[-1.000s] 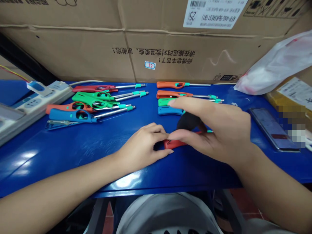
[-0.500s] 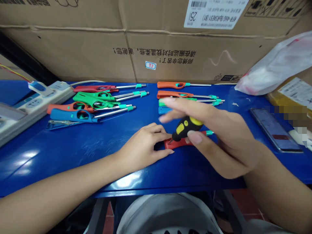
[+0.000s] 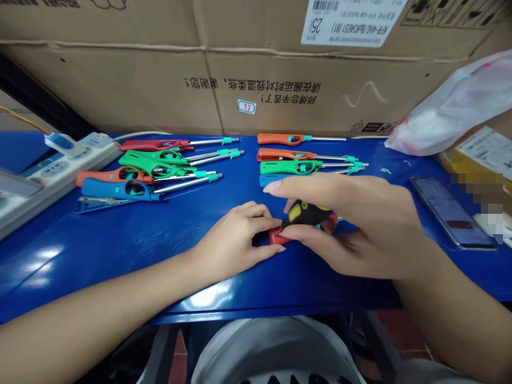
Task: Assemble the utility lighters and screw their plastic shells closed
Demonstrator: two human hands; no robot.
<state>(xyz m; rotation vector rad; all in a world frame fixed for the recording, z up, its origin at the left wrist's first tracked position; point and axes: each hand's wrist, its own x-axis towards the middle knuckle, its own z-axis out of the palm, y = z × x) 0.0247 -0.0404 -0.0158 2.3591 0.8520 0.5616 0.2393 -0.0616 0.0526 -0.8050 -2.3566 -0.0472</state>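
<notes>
A red long-necked lighter lies on the blue table in front of me. My left hand pinches its handle end between thumb and fingers, pressing it to the tabletop. Over the lighter, a black and yellow screwdriver is tilted, with its front end close to the handle. Thumb and fingers of my right hand are around the screwdriver, the index finger stretched out above it. The screwdriver's tip is hidden, and much of the lighter is covered by my right hand.
Several colored lighters lie in a left group and a right group. A power strip stands at left, a phone at right. Small white pieces lie near a plastic bag. A large carton closes off the back.
My right hand has moved slightly down and left, its fingers closing lower around the screwdriver, which has tipped flatter. My left hand and the red lighter have stayed in place.
</notes>
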